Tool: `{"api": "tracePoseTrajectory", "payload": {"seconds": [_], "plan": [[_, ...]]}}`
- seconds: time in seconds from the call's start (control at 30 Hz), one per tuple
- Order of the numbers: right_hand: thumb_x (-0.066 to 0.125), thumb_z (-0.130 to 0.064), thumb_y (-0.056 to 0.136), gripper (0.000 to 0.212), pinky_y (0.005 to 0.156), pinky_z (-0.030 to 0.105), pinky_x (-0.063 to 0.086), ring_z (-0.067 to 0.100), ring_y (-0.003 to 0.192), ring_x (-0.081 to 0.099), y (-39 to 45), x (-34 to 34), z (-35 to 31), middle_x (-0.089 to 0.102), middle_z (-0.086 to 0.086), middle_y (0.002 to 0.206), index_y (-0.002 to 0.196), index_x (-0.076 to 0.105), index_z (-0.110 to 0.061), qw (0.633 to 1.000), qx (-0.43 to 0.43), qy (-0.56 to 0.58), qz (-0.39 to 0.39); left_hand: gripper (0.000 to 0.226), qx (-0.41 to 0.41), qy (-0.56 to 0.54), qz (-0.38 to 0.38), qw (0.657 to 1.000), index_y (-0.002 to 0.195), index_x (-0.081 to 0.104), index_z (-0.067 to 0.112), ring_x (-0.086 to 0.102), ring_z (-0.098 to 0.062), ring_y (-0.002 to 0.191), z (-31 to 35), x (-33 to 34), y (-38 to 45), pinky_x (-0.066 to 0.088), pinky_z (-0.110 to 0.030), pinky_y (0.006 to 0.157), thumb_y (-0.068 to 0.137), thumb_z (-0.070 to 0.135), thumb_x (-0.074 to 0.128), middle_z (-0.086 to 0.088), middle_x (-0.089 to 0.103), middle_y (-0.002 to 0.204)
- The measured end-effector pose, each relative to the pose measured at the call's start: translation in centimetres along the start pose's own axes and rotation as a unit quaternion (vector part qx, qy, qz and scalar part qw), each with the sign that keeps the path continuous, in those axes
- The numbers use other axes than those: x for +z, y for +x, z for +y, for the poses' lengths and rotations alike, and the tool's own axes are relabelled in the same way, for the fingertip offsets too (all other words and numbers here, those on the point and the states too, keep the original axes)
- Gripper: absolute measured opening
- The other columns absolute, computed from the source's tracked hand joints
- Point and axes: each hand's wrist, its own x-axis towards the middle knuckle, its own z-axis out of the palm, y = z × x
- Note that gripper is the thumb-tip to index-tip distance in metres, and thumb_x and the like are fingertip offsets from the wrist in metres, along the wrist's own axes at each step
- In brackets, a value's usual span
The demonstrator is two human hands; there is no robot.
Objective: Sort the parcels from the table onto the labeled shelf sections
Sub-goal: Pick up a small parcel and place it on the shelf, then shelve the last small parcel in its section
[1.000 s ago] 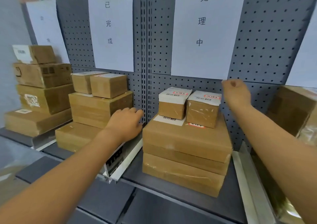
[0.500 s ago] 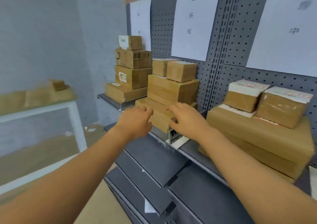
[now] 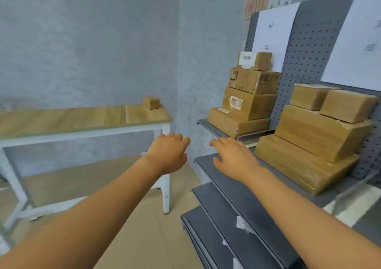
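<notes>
One small brown parcel point(image 3: 152, 102) stands on the far right end of the wooden table point(image 3: 82, 120). On the grey shelf point(image 3: 214, 128) at the right are two stacks of brown parcels: a tall stack point(image 3: 247, 95) at the far end and a nearer stepped stack point(image 3: 317, 132). White paper labels point(image 3: 272, 34) hang on the pegboard behind them. My left hand point(image 3: 169, 153) and my right hand point(image 3: 233, 157) hover side by side in the air between table and shelf, fingers relaxed, holding nothing.
Lower dark grey shelf boards point(image 3: 237, 217) step out toward me at the bottom right. The table has white legs point(image 3: 166, 190) and a lower wooden board point(image 3: 78, 178). A grey wall stands behind the table.
The view has swung left from the shelf toward the table. Both hands have come off the shelved parcels and now hang free in the gap between shelf and table.
</notes>
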Motion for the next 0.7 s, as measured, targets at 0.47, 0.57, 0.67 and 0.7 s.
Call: {"api": "tracePoseTrajectory", "payload": {"seconds": [0.47, 0.57, 0.67, 0.7], "plan": [[0.05, -0.027, 0.097, 0.049, 0.103, 0.035, 0.036, 0.024, 0.128, 0.044, 21.8, 11.0, -11.0, 0.051, 0.003, 0.137, 0.145, 0.041, -0.019, 0.991, -0.056, 0.114, -0.04, 0.035, -0.092, -0.003, -0.071, 0.993, 0.128, 0.05, 0.017, 0.055, -0.027, 0.107, -21.4, 10.9, 1.5, 0.043, -0.037, 0.087, 0.096, 0.031, 0.046, -0.005, 0.059, 0.118], [0.051, -0.027, 0.096, 0.049, 0.102, 0.037, 0.038, 0.025, 0.127, 0.045, 28.1, 13.9, -11.5, 0.052, 0.004, 0.135, 0.144, 0.043, -0.019, 0.989, -0.062, 0.126, -0.04, 0.035, -0.105, 0.0, -0.081, 0.991, 0.127, 0.05, 0.017, 0.055, -0.027, 0.107, -25.2, 14.0, 4.2, 0.042, -0.037, 0.088, 0.096, 0.032, 0.045, -0.005, 0.059, 0.117], [0.052, -0.028, 0.095, 0.047, 0.102, 0.039, 0.04, 0.025, 0.126, 0.046, 34.5, 16.4, -11.5, 0.053, 0.004, 0.134, 0.14, 0.046, -0.019, 0.987, -0.066, 0.145, -0.035, 0.038, -0.116, 0.0, -0.086, 0.989, 0.132, 0.048, 0.017, 0.055, -0.027, 0.109, -28.9, 16.8, 7.8, 0.042, -0.037, 0.09, 0.097, 0.033, 0.044, -0.005, 0.059, 0.12], [0.052, -0.028, 0.095, 0.046, 0.101, 0.038, 0.04, 0.025, 0.126, 0.046, 36.5, 17.0, -11.5, 0.053, 0.004, 0.134, 0.14, 0.046, -0.019, 0.985, -0.066, 0.156, -0.04, 0.039, -0.121, 0.0, -0.092, 0.988, 0.133, 0.048, 0.017, 0.055, -0.027, 0.11, -30.3, 17.5, 9.0, 0.043, -0.037, 0.091, 0.097, 0.033, 0.044, -0.005, 0.059, 0.121]]}}
